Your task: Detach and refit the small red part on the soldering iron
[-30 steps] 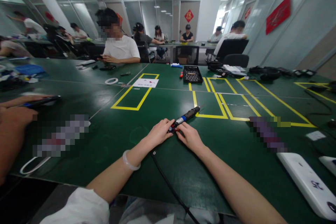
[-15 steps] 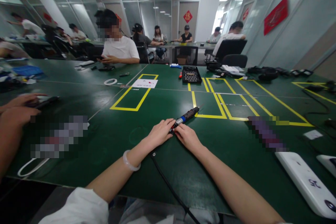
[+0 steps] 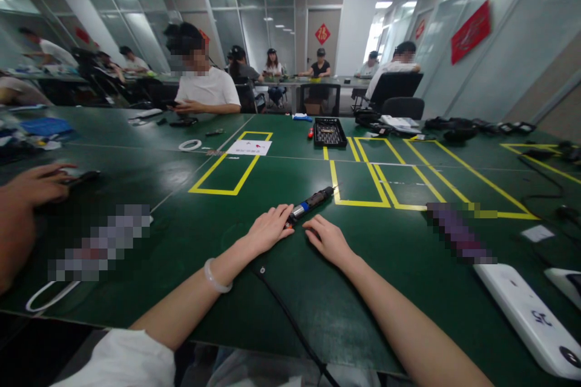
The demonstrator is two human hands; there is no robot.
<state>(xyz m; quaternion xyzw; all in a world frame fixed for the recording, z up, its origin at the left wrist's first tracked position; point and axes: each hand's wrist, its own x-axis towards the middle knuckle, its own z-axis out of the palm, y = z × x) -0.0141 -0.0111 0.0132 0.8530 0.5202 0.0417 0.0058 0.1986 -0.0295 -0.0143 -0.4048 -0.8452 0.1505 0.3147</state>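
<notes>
A pen-shaped electric screwdriver (image 3: 314, 199) lies slantwise on the green table, its thin bit pointing away to the right. It has a dark grip, a blue band and a silver section. My left hand (image 3: 271, 230), with a pale bangle on the wrist, has its fingers around the tool's rear end, where a bit of orange shows. My right hand (image 3: 327, 238) rests just right of that end, apart from the tool. Its fingers are loosely bent with nothing in them. Below my left hand, a black cable (image 3: 290, 317) with a small round metal tip runs off the front edge.
Yellow tape outlines (image 3: 363, 203) mark the table (image 3: 254, 326). A black bit tray (image 3: 330, 132) stands farther back, beside a small red item. A white power bank (image 3: 529, 317) is at right. At left, another person's hand (image 3: 34, 190) is near a phone. More people sit behind.
My right hand has come off the screwdriver and now sits apart from it. The screwdriver and my left hand have shifted slightly left.
</notes>
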